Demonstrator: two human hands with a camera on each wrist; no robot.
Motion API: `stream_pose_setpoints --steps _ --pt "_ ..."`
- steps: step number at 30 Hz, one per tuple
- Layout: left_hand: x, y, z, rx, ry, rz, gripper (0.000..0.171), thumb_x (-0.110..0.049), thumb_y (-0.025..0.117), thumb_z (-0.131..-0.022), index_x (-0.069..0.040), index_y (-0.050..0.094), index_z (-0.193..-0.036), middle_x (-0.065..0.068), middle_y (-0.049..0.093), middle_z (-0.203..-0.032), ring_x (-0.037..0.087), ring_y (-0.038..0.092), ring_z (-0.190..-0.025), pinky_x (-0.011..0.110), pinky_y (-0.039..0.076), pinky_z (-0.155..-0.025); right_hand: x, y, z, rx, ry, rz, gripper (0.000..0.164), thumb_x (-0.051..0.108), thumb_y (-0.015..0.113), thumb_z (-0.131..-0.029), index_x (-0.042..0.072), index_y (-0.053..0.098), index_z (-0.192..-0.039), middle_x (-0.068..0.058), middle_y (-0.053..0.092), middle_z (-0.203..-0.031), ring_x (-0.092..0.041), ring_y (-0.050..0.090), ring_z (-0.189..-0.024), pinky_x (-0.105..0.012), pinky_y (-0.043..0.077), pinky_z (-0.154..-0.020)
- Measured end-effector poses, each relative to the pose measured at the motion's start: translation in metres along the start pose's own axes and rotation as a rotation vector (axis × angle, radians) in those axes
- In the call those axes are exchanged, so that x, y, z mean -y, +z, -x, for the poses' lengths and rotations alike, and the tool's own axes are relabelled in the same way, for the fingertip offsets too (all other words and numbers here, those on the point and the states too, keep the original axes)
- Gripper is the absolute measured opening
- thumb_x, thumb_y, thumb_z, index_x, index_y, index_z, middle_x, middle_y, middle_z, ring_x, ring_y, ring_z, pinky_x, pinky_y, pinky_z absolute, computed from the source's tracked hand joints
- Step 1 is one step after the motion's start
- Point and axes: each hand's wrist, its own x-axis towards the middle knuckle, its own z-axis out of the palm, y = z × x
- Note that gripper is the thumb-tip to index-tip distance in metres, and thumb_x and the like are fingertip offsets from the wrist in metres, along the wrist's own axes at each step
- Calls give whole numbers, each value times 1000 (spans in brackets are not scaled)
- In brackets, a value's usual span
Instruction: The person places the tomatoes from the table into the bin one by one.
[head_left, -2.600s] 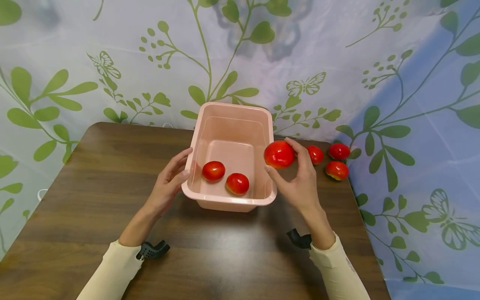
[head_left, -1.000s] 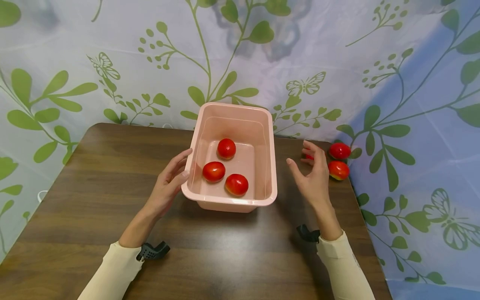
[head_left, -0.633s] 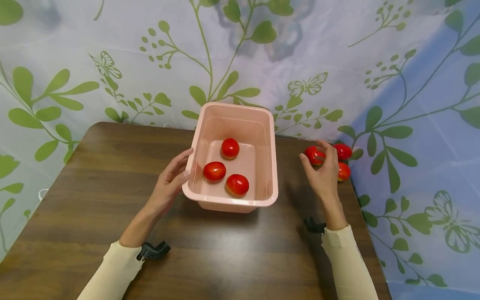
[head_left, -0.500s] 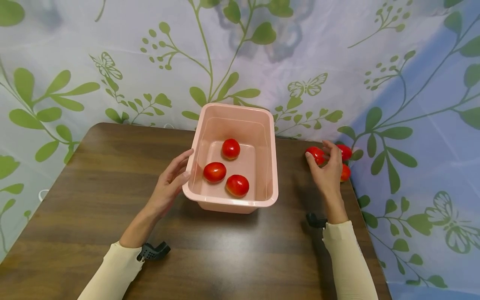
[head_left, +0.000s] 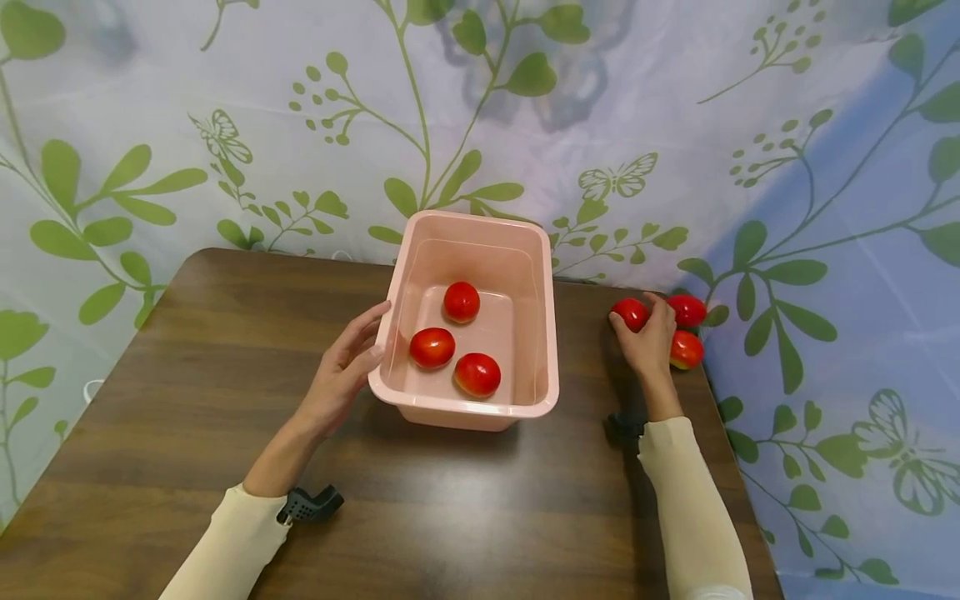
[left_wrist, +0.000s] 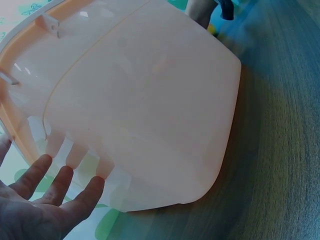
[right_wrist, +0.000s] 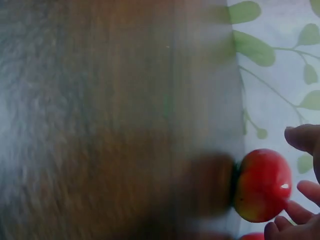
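Note:
A pink plastic bin (head_left: 461, 409) stands mid-table with three glossy red tomatoes, one of them (head_left: 477, 375) near the front wall. My left hand (head_left: 341, 371) is at the bin's left side, fingers extended; in the left wrist view its fingertips lie against or just beside the wall. At the right back, my right hand (head_left: 648, 337) has thumb and fingers around a tomato (head_left: 630, 314) on the table. The right wrist view shows a red tomato with a greenish side (right_wrist: 262, 185) by the fingers, the thumb apart from it there.
Two more tomatoes lie right of my right hand, a red one (head_left: 686, 310) behind a red-and-yellow one (head_left: 686, 350). The brown wooden table (head_left: 450, 517) ends at patterned cloth (head_left: 480, 125) behind and on the right.
The tomato held earlier has gone into the bin. My right hand has since moved right and back to another tomato, its thumb and fingers closing around it. My left hand stays at the bin.

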Motion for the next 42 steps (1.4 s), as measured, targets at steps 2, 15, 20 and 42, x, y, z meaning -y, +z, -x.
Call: stream_pose_setpoints --steps 2,15,20,42 --pt "1 0 1 -2 0 4 58 -7 49 -111 -20 40 -167 22 44 -161 15 60 -136 30 62 -102 -2 4 -1 3 21 -3 70 26 75 -98 3 43 -155 -29 41 -157 -50 36 -148 -67 33 -123" --pt "3 3 2 -4 0 -2 58 -8 49 -111 -20 40 -167 12 50 -157 18 59 -137 30 62 -102 -11 9 2 38 82 -10 71 16 72 -99 4 37 -160 -30 38 -160 -49 36 -152 -66 29 -129" --pt "3 2 2 3 14 2 57 -7 48 -111 -19 40 -167 18 47 -159 19 59 -138 30 61 -103 -12 10 3 36 82 -26 71 14 71 -100 6 36 -161 -30 37 -160 -47 37 -153 -64 29 -131" --pt "1 1 0 -5 5 1 58 -7 48 -111 -20 40 -167 25 41 -163 17 58 -138 29 61 -103 8 -8 17 -42 12 -103 73 20 78 -97 10 41 -159 -26 44 -159 -44 43 -149 -65 34 -129"
